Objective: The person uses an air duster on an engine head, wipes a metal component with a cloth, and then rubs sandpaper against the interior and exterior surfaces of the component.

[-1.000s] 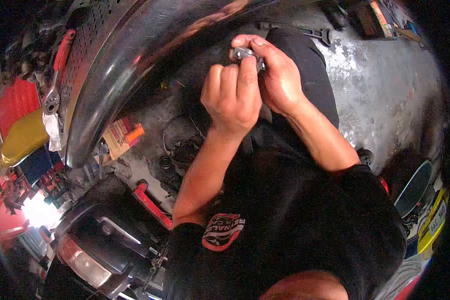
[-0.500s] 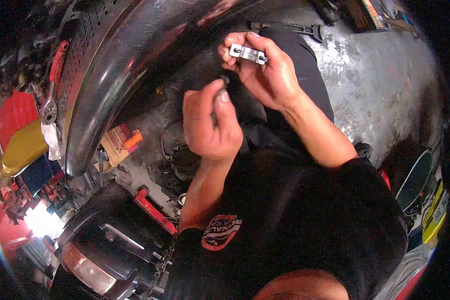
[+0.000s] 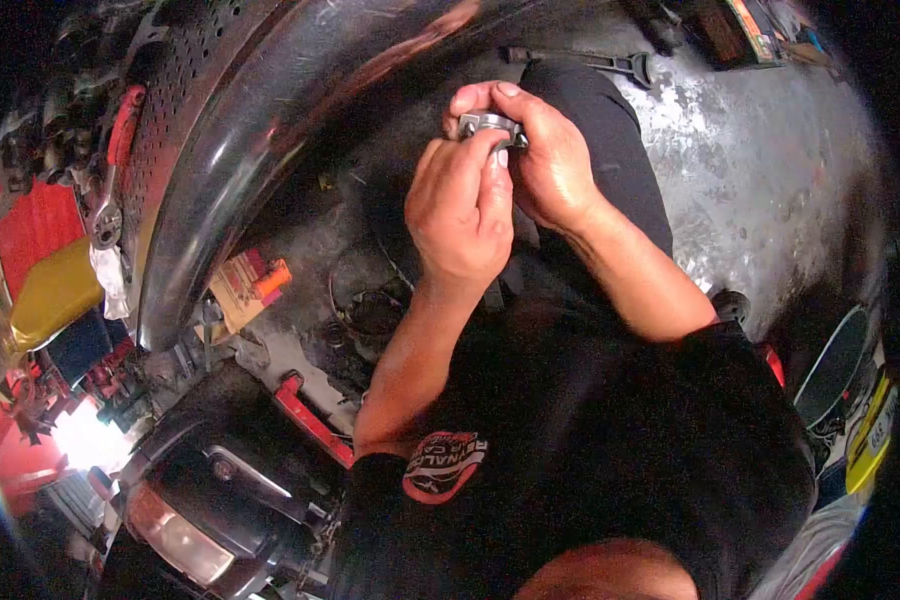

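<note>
My right hand (image 3: 553,165) grips a small silver metal bracket (image 3: 490,124) between thumb and fingers, with dark spots near its ends. Up against the bracket's near side is my left hand (image 3: 462,205), its fingers bent and pressed together. Whatever lies between those left fingertips is hidden. Both hands are over a dark trouser leg (image 3: 600,130), beside a large curved black panel (image 3: 210,150).
A ratchet with a red handle (image 3: 123,130) lies on the left by the perforated metal. An orange item (image 3: 272,278) rests on cardboard. Below are a red bar (image 3: 310,420) and a headlight (image 3: 180,535). A dark tool (image 3: 580,60) lies on the floor (image 3: 760,160).
My left hand has moved up and right to the bracket; the small dark item seen at its fingertips is now hidden. The bracket has tilted and sits slightly lower in my right hand.
</note>
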The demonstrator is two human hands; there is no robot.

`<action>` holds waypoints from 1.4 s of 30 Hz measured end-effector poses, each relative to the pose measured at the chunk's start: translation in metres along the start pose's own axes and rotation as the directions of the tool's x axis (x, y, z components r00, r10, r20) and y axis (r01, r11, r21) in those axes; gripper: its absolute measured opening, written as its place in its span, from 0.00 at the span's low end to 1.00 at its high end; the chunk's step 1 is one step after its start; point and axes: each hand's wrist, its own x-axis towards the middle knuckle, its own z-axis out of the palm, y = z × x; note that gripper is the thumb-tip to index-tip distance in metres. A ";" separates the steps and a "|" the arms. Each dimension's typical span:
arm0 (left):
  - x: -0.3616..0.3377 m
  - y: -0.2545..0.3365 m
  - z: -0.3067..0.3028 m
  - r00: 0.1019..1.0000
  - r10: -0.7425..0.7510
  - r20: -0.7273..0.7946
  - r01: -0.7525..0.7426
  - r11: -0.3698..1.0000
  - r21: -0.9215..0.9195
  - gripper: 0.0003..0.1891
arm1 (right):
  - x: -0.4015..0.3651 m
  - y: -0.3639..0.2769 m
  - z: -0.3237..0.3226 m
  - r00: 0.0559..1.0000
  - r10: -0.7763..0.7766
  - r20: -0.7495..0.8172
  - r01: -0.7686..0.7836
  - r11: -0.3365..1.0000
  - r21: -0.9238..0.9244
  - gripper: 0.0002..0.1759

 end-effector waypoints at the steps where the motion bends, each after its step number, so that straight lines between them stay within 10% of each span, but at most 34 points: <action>1: 0.001 0.001 0.000 1.000 -0.012 -0.002 0.012 1.000 -0.004 0.13 | 0.001 0.001 -0.001 1.000 -0.010 -0.003 0.010 0.999 -0.047 0.22; 7: 0.013 0.007 -0.006 0.987 0.159 0.024 -0.156 0.906 0.395 0.13 | 0.003 0.005 0.009 0.990 -0.113 -0.084 0.094 0.975 -0.203 0.22; 11: 0.009 0.006 0.002 0.995 -0.086 -0.049 0.074 0.978 -0.195 0.10 | 0.002 0.006 0.006 0.995 -0.028 -0.097 0.026 0.999 -0.025 0.21; 16: 0.012 0.003 0.000 0.976 0.213 -0.038 -0.181 0.897 0.404 0.09 | 0.003 0.002 0.011 0.994 -0.045 -0.104 0.035 0.995 -0.095 0.21; 19: 0.009 0.000 0.007 0.976 0.200 -0.089 -0.158 0.925 0.346 0.10 | 0.003 0.004 0.009 0.995 -0.041 -0.095 0.035 0.997 -0.069 0.20; 22: 0.011 0.004 0.007 0.994 -0.001 -0.111 -0.014 0.991 -0.133 0.10 | 0.002 0.002 0.008 0.994 -0.008 -0.105 0.005 1.000 -0.030 0.21; 26: 0.015 -0.001 0.001 0.972 0.231 -0.031 -0.201 0.897 0.393 0.10 | 0.005 0.006 0.007 0.994 -0.032 -0.103 0.025 0.997 -0.067 0.21; 29: 0.012 -0.002 0.007 0.979 0.194 -0.059 -0.161 0.919 0.360 0.11 | 0.008 0.004 0.007 0.991 -0.069 -0.113 0.050 0.986 -0.161 0.22; 32: 0.017 0.003 0.003 0.998 0.015 -0.059 -0.023 0.990 -0.137 0.11 | 0.002 0.005 0.004 0.992 -0.035 -0.124 0.017 0.989 -0.147 0.23; 36: 0.012 -0.003 -0.002 0.979 0.200 0.033 -0.197 0.903 0.382 0.12 | 0.004 0.004 0.008 0.993 -0.037 -0.116 0.022 0.991 -0.129 0.23; 42: 0.003 0.015 -0.024 0.988 0.035 -0.150 -0.019 0.994 0.108 0.14 | 0.008 -0.002 0.006 0.999 -0.014 -0.034 0.019 0.988 0.156 0.22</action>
